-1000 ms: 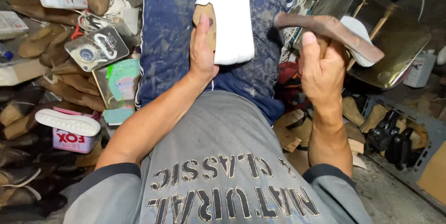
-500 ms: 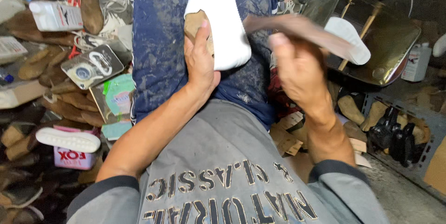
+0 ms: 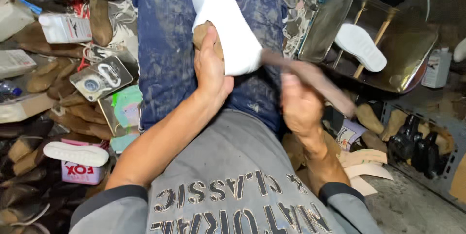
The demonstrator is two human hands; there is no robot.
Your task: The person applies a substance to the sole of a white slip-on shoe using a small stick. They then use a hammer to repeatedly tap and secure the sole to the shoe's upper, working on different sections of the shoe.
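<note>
Since half a second ago, my right hand (image 3: 300,105) has dropped from up beside the white sole (image 3: 228,25) down to my lap, and the brown tool (image 3: 310,79) it holds now runs its blurred tip against the sole's lower edge. That hand is closed around the tool's grip. My left hand (image 3: 211,71) is wrapped over the near end of the sole and the tan piece (image 3: 204,35) beneath it, thumb up along the side, pinning both on my jeans (image 3: 165,54) between my knees.

Risk, as I judge it — the tool passes just beside my left fingers, so a slip off the edge could catch them. With the sole only held on my thigh, a hard stroke could also twist it loose or gouge the white rim.

Counted: one sole in hand, one tool, two more loose white soles — one on the metal tray (image 3: 407,40) at right (image 3: 360,45), one at lower left (image 3: 75,153).
</note>
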